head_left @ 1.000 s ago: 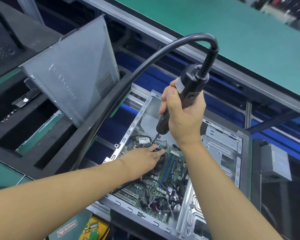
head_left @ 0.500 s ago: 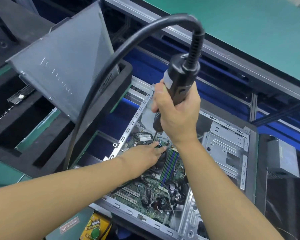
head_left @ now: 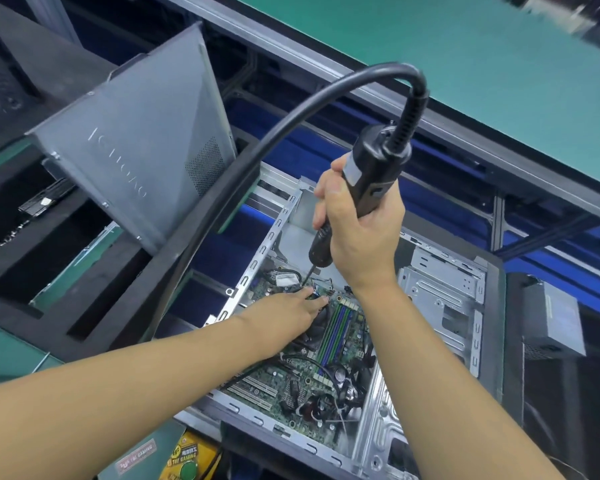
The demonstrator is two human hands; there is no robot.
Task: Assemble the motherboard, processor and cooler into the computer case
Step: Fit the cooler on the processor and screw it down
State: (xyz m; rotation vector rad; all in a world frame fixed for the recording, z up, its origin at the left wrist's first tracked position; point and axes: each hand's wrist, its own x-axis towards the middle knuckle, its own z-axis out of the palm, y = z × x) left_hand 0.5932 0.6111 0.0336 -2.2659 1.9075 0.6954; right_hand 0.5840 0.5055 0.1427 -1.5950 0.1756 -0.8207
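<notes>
The motherboard [head_left: 291, 379] already lies inside the open case [head_left: 440, 289], so screwing down looks under way. The right hand [head_left: 361, 233] is wrapped round the electric screwdriver [head_left: 371, 174], its bit at the board's far corner. The left hand [head_left: 288, 311] rests straight-fingered beside the bit, over what looks like the cooler [head_left: 315, 329]. More screws probably remain.

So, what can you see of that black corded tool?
The black plastic electric screwdriver is a slim cylinder, tilted, its thin metal bit aimed at the far corner of the green motherboard. A thick black cable arcs from its top. The right hand grips its middle; the left hand rests by the bit.
</notes>
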